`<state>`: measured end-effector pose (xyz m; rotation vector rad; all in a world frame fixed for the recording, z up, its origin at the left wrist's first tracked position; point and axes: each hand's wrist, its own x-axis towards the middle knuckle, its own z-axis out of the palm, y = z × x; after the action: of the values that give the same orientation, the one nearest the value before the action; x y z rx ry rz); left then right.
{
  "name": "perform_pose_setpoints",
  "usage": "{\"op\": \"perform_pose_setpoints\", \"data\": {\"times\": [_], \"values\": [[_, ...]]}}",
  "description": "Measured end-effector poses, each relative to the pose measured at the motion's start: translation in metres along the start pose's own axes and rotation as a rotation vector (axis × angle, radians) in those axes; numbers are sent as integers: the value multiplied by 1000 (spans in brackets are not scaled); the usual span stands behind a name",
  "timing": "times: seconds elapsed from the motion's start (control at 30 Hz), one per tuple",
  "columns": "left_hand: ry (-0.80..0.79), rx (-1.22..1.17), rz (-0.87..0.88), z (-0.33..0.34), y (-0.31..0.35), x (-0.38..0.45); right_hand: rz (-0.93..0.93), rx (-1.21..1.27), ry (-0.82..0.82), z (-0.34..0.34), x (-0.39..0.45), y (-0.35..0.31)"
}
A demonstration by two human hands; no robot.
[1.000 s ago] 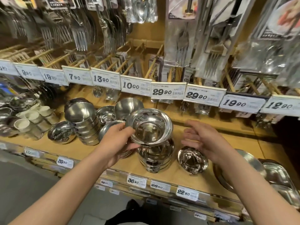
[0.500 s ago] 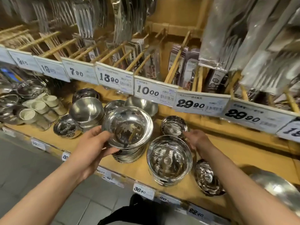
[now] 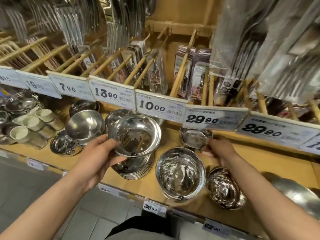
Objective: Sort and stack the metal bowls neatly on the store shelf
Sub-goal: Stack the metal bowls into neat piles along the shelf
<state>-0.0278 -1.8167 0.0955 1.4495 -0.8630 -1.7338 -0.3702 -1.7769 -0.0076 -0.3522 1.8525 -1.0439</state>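
My left hand (image 3: 97, 158) grips a wide-rimmed steel bowl (image 3: 135, 135) by its left rim, held tilted just above a stack of like bowls (image 3: 135, 168) on the wooden shelf (image 3: 259, 163). To the right stands a stack of deep steel bowls (image 3: 181, 174). Behind it, under the price tags, sits a small steel bowl (image 3: 195, 137); my right hand (image 3: 220, 151) reaches it and its thumb and fingers close on the bowl's right edge. Another small bowl (image 3: 223, 189) lies tilted near the shelf's front.
A leaning bowl stack (image 3: 86, 125) and a low bowl (image 3: 64, 146) stand to the left, with white cups (image 3: 31, 122) beyond. The price-tag rail (image 3: 161, 106) overhangs the back of the shelf, with packaged cutlery (image 3: 277, 49) hanging above. A large steel dish (image 3: 301, 196) sits far right.
My head has moved closer and lower. The left hand carried the wide-rimmed bowl left, off the deep stack to over the flatter stack. The right hand reached back to the small bowl.
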Motion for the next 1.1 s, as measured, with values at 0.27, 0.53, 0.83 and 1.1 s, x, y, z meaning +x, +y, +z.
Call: {"op": "perform_pose_setpoints", "data": {"times": [0.27, 0.53, 0.83, 1.1], "values": [[-32, 17, 4, 35, -4, -25, -118, -55, 126, -92, -67, 6], [-151, 134, -31, 71, -28, -65, -97, 32, 110, -148, -123, 39], [-125, 110, -37, 60, -40, -102, -121, 78, 67, -150, -154, 53], [-39, 71, 5, 6, -26, -107, -238, 6, -43, -123, -163, 26]]}}
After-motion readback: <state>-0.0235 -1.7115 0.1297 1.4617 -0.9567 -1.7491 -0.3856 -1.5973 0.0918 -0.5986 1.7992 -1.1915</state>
